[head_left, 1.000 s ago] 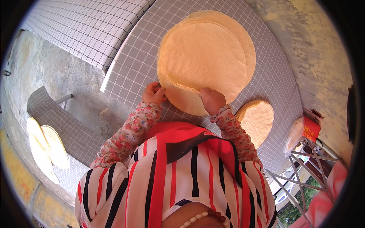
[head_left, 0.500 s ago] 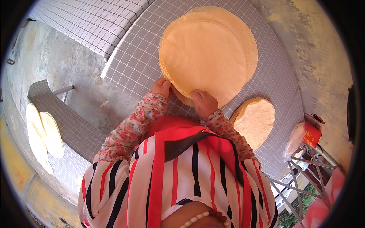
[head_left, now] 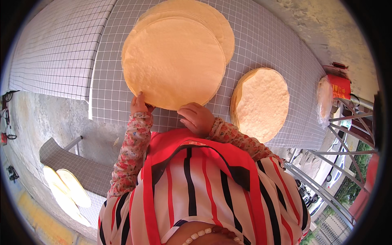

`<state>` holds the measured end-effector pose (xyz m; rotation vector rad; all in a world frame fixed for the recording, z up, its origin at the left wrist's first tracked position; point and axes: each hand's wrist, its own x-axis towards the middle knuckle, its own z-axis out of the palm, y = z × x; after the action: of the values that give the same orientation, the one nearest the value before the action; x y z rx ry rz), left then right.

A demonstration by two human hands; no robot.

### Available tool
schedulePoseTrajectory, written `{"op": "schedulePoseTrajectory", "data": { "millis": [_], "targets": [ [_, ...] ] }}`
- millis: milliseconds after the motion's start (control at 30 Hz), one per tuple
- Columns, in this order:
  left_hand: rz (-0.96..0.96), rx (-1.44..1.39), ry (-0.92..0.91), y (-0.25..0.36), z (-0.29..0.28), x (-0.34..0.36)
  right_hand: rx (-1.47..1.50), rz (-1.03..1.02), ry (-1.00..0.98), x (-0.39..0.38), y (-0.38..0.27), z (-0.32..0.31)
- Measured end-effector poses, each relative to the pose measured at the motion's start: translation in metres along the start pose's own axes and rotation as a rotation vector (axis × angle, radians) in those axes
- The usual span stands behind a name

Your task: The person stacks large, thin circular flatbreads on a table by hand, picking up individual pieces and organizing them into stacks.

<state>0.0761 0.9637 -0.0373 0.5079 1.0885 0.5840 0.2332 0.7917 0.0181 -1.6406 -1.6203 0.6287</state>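
Note:
A stack of large, thin, round tan flatbreads (head_left: 175, 61) lies on the grey checked tabletop, its upper layers shifted toward me over the lower ones. My left hand (head_left: 139, 104) pinches the stack's near-left rim, one finger on top and the others partly hidden below. At the near rim, my right hand (head_left: 198, 119) has its fingers bent and slightly apart. Its fingertips touch or nearly touch the edge, with nothing visible in them. A smaller stack of round flatbreads (head_left: 263, 104) sits to the right, its top piece browner and uneven.
A white checked surface (head_left: 57, 49) adjoins the grey tabletop (head_left: 107, 87) on the left. More round flatbreads (head_left: 73, 194) rest on another checked table at lower left. A red box (head_left: 339, 86) and a clear plastic bag (head_left: 325, 100) stand beyond the right edge, near metal bars (head_left: 351, 119).
The view has shifted, so the stacks appear farther left and higher. My right hand has come off the top flatbread to the near rim, its fingers loosened. My left hand stays at the left rim.

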Motion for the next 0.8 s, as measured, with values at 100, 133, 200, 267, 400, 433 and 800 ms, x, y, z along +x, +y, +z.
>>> {"op": "schedulePoseTrajectory", "data": {
  "millis": [100,133,200,267,400,433,800],
  "targets": [
    [-0.012,-0.111,-0.016,0.005,0.012,-0.009,0.555,0.593,-0.117,-0.048,0.021,-0.005],
    [-0.009,-0.124,-0.015,0.008,0.014,-0.012,0.848,0.804,-0.047,-0.062,0.036,0.005],
    [-0.011,-0.143,-0.044,0.008,0.012,-0.012,1.351,1.092,0.114,-0.071,0.048,0.002],
    [0.002,-0.108,-0.066,0.002,0.005,-0.013,1.590,0.930,0.430,-0.073,0.058,0.001],
    [0.012,0.024,-0.114,-0.004,-0.025,0.010,1.716,0.778,0.721,-0.057,0.084,0.000],
    [0.009,0.065,-0.139,-0.002,-0.034,0.016,1.649,0.777,0.756,-0.050,0.087,-0.001],
    [0.203,0.235,-0.001,0.047,-0.030,0.076,0.978,0.713,0.807,0.010,0.106,-0.024]
  ]
}}
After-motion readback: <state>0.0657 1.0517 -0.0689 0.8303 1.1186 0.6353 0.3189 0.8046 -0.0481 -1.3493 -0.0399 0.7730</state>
